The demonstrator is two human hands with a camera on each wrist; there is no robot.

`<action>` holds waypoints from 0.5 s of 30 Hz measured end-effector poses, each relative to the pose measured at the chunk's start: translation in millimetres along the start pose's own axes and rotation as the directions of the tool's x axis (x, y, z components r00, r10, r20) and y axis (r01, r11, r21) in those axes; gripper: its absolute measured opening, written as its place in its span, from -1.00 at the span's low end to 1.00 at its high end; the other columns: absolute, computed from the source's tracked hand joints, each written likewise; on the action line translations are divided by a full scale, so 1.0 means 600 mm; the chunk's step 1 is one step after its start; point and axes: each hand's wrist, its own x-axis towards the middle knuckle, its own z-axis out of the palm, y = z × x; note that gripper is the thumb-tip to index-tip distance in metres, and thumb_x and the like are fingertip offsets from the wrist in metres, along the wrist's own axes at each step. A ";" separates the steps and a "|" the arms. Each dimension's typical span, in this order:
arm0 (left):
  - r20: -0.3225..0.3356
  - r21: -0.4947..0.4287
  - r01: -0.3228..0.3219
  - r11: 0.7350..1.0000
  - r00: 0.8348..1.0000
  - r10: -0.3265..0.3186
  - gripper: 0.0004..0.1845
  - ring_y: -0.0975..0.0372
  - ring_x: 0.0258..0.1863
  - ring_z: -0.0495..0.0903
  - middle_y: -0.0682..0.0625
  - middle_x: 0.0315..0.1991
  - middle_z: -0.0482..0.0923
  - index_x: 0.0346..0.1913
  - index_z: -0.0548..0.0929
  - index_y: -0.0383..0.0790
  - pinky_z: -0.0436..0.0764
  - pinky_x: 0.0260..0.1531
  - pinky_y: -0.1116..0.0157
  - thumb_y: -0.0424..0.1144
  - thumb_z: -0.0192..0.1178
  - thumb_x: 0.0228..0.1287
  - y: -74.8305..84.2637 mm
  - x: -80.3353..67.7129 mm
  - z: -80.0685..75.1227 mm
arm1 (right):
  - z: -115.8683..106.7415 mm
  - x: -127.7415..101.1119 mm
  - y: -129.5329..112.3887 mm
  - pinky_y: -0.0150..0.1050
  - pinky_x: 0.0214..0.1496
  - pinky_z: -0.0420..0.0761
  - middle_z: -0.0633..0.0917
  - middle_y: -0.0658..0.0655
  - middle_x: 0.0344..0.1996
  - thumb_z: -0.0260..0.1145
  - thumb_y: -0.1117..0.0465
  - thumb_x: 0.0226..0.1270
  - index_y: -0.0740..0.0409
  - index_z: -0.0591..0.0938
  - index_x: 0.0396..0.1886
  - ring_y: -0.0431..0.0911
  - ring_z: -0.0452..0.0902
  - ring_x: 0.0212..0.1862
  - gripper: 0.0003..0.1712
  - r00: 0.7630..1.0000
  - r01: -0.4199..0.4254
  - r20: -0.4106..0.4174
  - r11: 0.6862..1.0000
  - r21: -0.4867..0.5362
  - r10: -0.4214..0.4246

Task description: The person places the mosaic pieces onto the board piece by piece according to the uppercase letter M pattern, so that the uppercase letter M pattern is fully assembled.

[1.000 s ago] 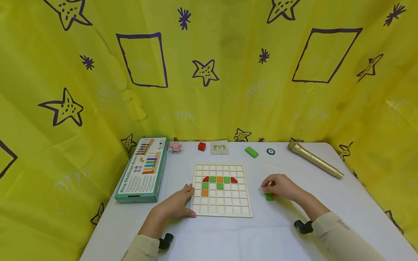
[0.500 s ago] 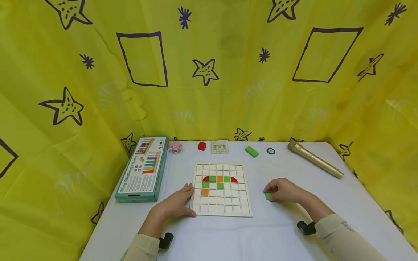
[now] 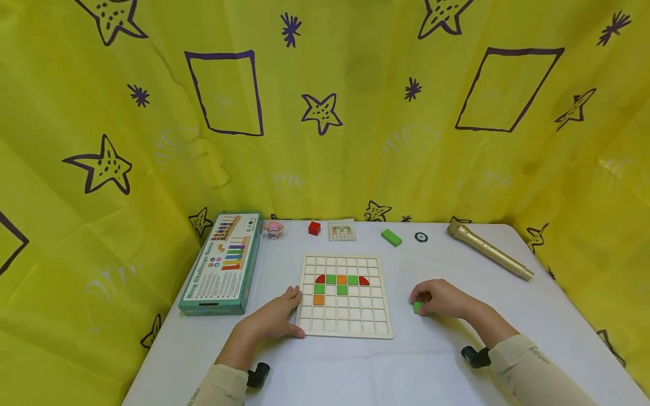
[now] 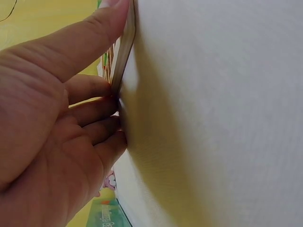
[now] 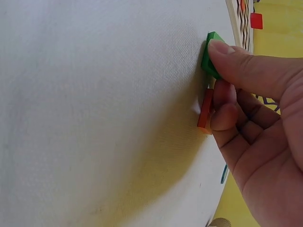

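Observation:
A pale wooden grid board (image 3: 355, 325) lies on the white table, with red, green and orange tiles set in some of its squares. At its left edge rests my left hand (image 3: 274, 316), thumb and fingertips against the side and fingers fairly straight. To the right of the board, my right hand (image 3: 444, 299) pinches a small green square tile (image 5: 207, 59) between thumb and fingers, tilted close over the cloth. Just beside it an orange tile (image 5: 205, 111) lies under the curled fingers; the head view hides it behind the hand.
Left of the board lies a Ring Challenge Game box (image 3: 218, 270). Along the back sit a pink figurine (image 3: 273, 229), a red cube (image 3: 314, 228), a pattern card (image 3: 342, 230), a green block (image 3: 391, 237), a round black-and-white disc (image 3: 421, 237) and a gold microphone-shaped stick (image 3: 490, 251).
My right hand has come down and slightly toward me onto the green tile, which it now pinches and tilts. The left hand stays at the board's edge.

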 end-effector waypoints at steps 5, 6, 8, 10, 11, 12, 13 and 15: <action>0.001 -0.003 -0.003 1.000 1.000 0.003 0.09 0.00 0.58 -0.04 -0.13 0.59 0.05 0.53 0.23 -0.34 0.13 0.48 -0.01 -0.03 0.57 -0.01 -0.001 0.000 0.001 | 0.001 -0.002 0.002 -0.30 -0.25 0.57 0.65 -0.07 -0.37 0.51 0.38 0.13 0.07 0.74 -0.28 -0.11 0.49 -0.27 -0.80 1.000 0.008 -0.018 1.000 -0.018 -0.009; 0.001 -0.004 -0.003 1.000 1.000 0.003 0.09 0.00 0.58 -0.04 -0.13 0.59 0.05 0.53 0.23 -0.34 0.13 0.48 -0.01 -0.03 0.57 -0.01 -0.001 0.000 0.001 | 0.001 -0.002 0.003 -0.31 -0.25 0.57 0.66 -0.07 -0.36 0.51 0.38 0.14 0.07 0.75 -0.27 -0.11 0.50 -0.27 -0.81 1.000 0.009 -0.020 1.000 -0.021 -0.010; 0.004 -0.004 -0.002 1.000 1.000 0.002 0.09 0.00 0.58 -0.04 -0.13 0.59 0.05 0.53 0.23 -0.33 0.13 0.48 -0.01 -0.03 0.56 -0.01 -0.002 0.000 0.001 | 0.000 -0.002 0.003 -0.31 -0.24 0.58 0.67 -0.08 -0.35 0.51 0.38 0.15 0.06 0.76 -0.28 -0.12 0.51 -0.27 -0.82 1.000 0.008 -0.022 1.000 -0.025 -0.009; 0.006 -0.002 0.000 1.000 1.000 0.000 0.09 0.01 0.58 -0.05 -0.12 0.59 0.04 0.54 0.23 -0.32 0.13 0.48 0.00 -0.02 0.56 -0.01 -0.003 0.001 0.002 | -0.001 -0.002 0.004 -0.32 -0.24 0.58 0.69 -0.09 -0.35 0.50 0.37 0.16 0.06 0.77 -0.28 -0.13 0.51 -0.27 -0.83 1.000 0.006 -0.018 1.000 -0.024 -0.006; 0.006 0.000 -0.002 1.000 1.000 0.002 0.09 0.01 0.58 -0.05 -0.12 0.59 0.04 0.54 0.23 -0.32 0.13 0.48 -0.01 -0.01 0.56 -0.01 -0.004 0.001 0.002 | -0.002 -0.002 0.003 -0.32 -0.24 0.59 0.70 -0.09 -0.34 0.50 0.37 0.16 0.05 0.78 -0.28 -0.13 0.52 -0.27 -0.83 1.000 0.007 -0.015 1.000 -0.022 -0.007; 0.006 0.001 -0.005 1.000 1.000 0.005 0.09 0.01 0.58 -0.05 -0.12 0.59 0.04 0.54 0.23 -0.32 0.13 0.48 -0.01 -0.01 0.56 -0.01 -0.005 0.002 0.002 | -0.003 -0.002 0.003 -0.32 -0.24 0.59 0.70 -0.09 -0.34 0.49 0.37 0.17 0.05 0.78 -0.28 -0.13 0.52 -0.27 -0.84 1.000 0.004 -0.010 1.000 -0.018 -0.004; 0.007 0.003 -0.006 1.000 1.000 0.006 0.09 0.01 0.58 -0.05 -0.11 0.59 0.04 0.54 0.23 -0.32 0.12 0.48 -0.01 -0.01 0.56 -0.01 -0.006 0.003 0.003 | -0.004 -0.002 0.002 -0.33 -0.24 0.59 0.71 -0.09 -0.34 0.49 0.37 0.17 0.05 0.78 -0.28 -0.14 0.52 -0.27 -0.84 1.000 0.001 -0.005 1.000 -0.016 -0.001; 0.007 0.006 -0.008 1.000 1.000 0.008 0.09 0.01 0.58 -0.05 -0.11 0.59 0.04 0.54 0.22 -0.32 0.12 0.48 -0.01 0.00 0.56 -0.01 -0.007 0.004 0.003 | -0.007 -0.003 0.001 -0.33 -0.25 0.59 0.72 -0.09 -0.35 0.49 0.37 0.18 0.06 0.79 -0.28 -0.13 0.53 -0.27 -0.84 1.000 0.000 0.002 1.000 -0.013 0.000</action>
